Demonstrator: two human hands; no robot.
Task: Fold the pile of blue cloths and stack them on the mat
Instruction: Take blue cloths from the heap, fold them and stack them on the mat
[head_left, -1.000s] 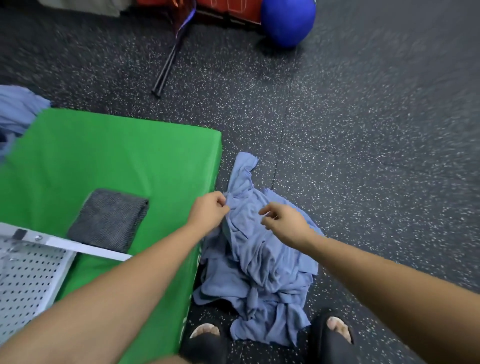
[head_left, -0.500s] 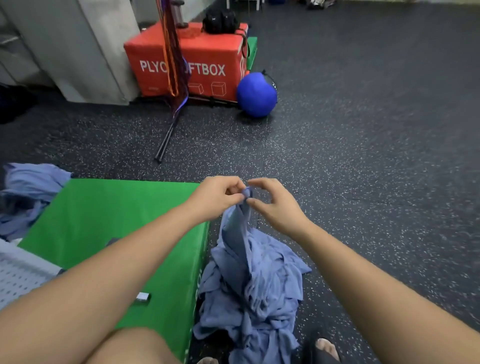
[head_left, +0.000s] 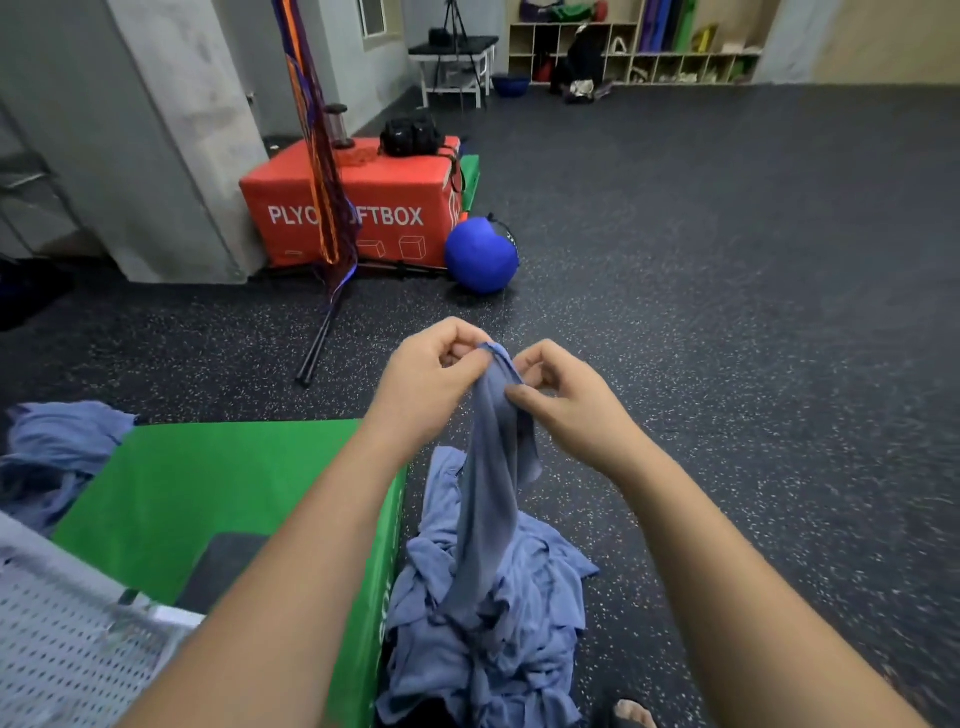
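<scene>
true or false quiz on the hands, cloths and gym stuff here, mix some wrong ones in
1. The left hand and right hand both pinch the top of one blue cloth. True.
2. The pile lies on the green mat. False: it lies on the floor beside the mat.
3. A blue ball sits next to the red box. True.
4. The held cloth hangs clear of the pile. False: its lower end runs into the pile.
</scene>
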